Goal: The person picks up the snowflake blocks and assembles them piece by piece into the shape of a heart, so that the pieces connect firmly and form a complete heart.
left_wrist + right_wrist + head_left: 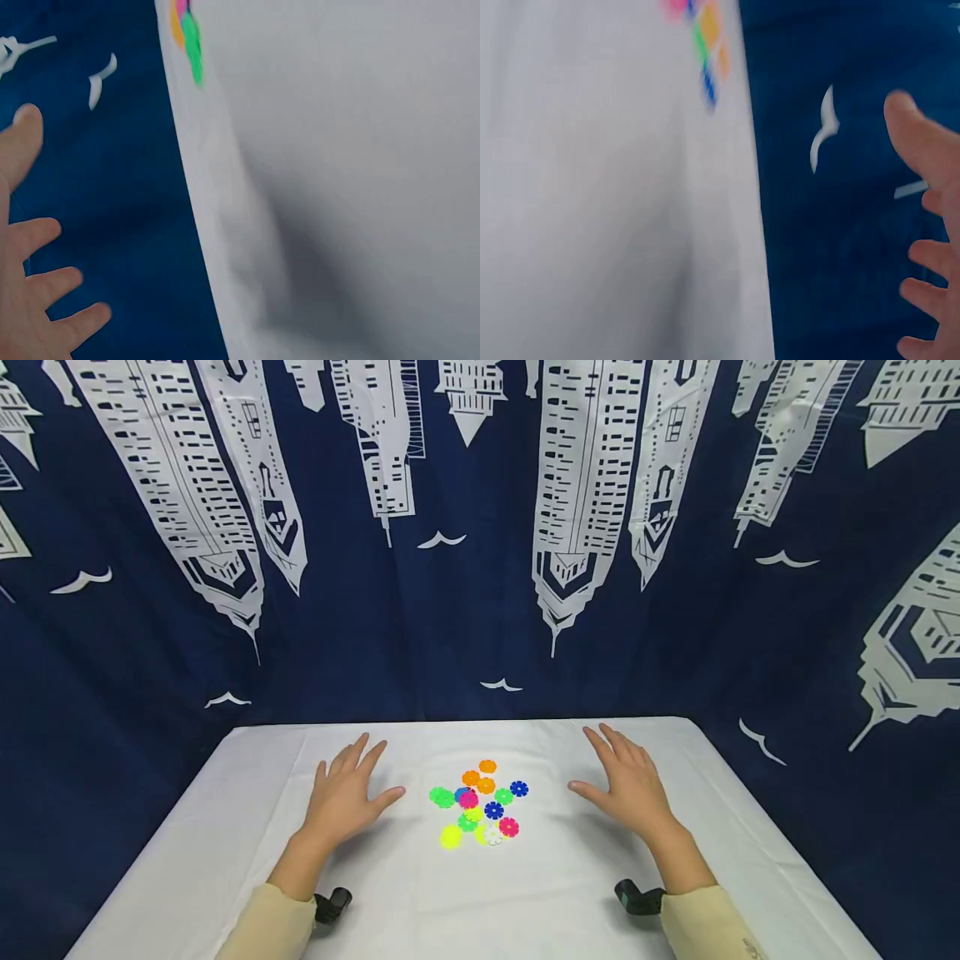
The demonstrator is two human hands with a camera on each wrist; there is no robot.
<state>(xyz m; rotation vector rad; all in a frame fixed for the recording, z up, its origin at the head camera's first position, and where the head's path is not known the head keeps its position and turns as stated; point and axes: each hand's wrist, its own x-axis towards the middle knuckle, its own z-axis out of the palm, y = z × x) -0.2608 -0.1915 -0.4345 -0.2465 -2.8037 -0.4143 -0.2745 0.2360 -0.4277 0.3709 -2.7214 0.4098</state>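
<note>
Several small notched plastic discs lie in a loose cluster at the middle of the white table, among them an orange disc, a dark blue disc, a pink disc, a yellow disc and a white disc. Some overlap. My left hand hovers to the left of the cluster, fingers spread and holding nothing. On the other side my right hand is held over the table in the same way, thumb toward the discs. Both wrist views show spread fingers and, blurred at the top, part of the cluster.
A white cloth covers the table. Behind it hangs a dark blue curtain printed with white buildings and birds. Black wrist cameras sit at the left cuff and the right cuff.
</note>
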